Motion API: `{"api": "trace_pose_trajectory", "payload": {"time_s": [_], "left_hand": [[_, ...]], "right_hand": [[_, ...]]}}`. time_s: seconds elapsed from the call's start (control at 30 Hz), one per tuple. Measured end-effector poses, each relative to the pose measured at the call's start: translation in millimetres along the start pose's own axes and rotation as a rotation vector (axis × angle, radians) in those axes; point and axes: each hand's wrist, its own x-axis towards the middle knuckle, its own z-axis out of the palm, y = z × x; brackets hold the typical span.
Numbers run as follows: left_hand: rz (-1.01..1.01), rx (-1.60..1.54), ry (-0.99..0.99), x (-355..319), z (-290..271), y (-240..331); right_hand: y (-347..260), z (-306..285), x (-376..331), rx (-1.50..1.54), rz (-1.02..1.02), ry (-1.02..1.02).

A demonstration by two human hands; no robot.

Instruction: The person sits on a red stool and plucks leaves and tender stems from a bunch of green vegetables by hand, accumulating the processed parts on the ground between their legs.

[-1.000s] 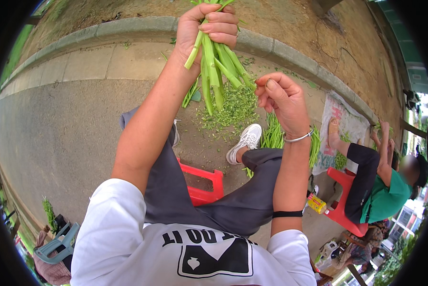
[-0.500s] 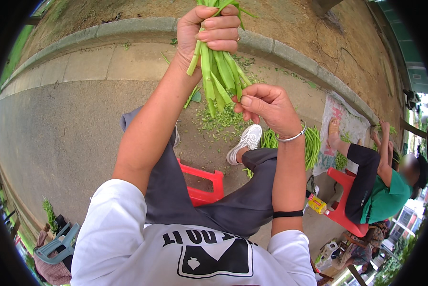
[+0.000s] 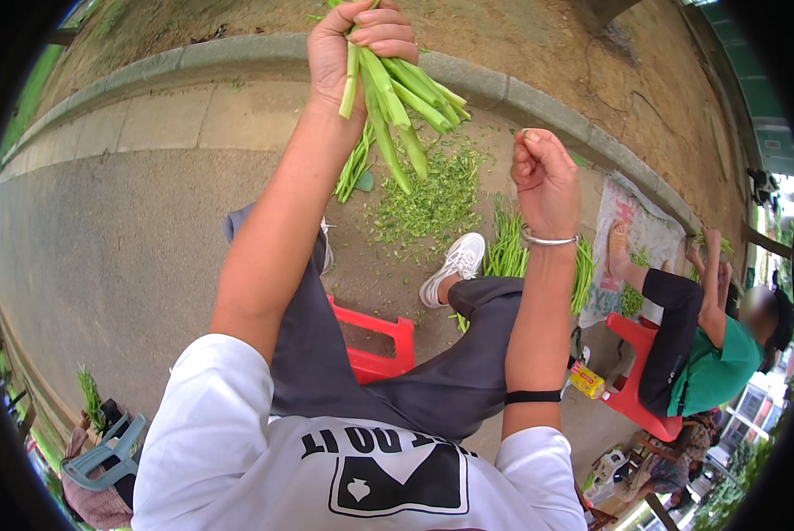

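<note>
A bunch of long green vegetable stems (image 3: pixel 397 97) is gripped in my left hand (image 3: pixel 366 40), high in the view. Its pale cut ends fan out downward, towards me and to the right. My right hand (image 3: pixel 545 177) is apart from the bunch, off to its right. Thumb and fingers there are pinched together. A tiny pale bit may sit at the fingertips, too small to make out. Below the bunch, chopped green trimmings (image 3: pixel 428 203) are scattered over the ground.
More green stems (image 3: pixel 506 248) lie by my right shoe (image 3: pixel 454 265), partly behind my forearm. A red plastic stool (image 3: pixel 379 345) is under me. At right, a person in green (image 3: pixel 720 367) sits on another red stool beside a white sheet (image 3: pixel 622 230). A stone curb (image 3: pixel 264 57) runs across the front.
My right hand has come away from the stem ends and moved right, its fingers closing. My left hand has shifted slightly left with the bunch, whose ends now spread wider.
</note>
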Motion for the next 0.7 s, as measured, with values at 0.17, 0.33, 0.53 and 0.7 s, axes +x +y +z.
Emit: {"api": "trace_pose_trajectory", "payload": {"time_s": [0.17, 0.33, 0.53, 0.7], "left_hand": [[0.113, 0.041, 0.078, -8.0, 4.3, 23.2], [0.241, 0.126, 0.316, -6.5, -9.3, 30.4], [0.342, 0.263, 0.635, 4.0, -20.3, 18.2], [0.451, 0.429, 0.720, 10.5, -26.9, 10.4]], "right_hand": [[-19.0, -27.1, -1.3, -0.288, -0.017, -0.008], [-8.8, -18.1, -12.0, -0.778, 0.079, -0.170], [5.8, 12.3, -15.2, -0.620, -0.022, -0.157], [11.8, 29.9, -19.6, -0.615, -0.089, -0.198]]}}
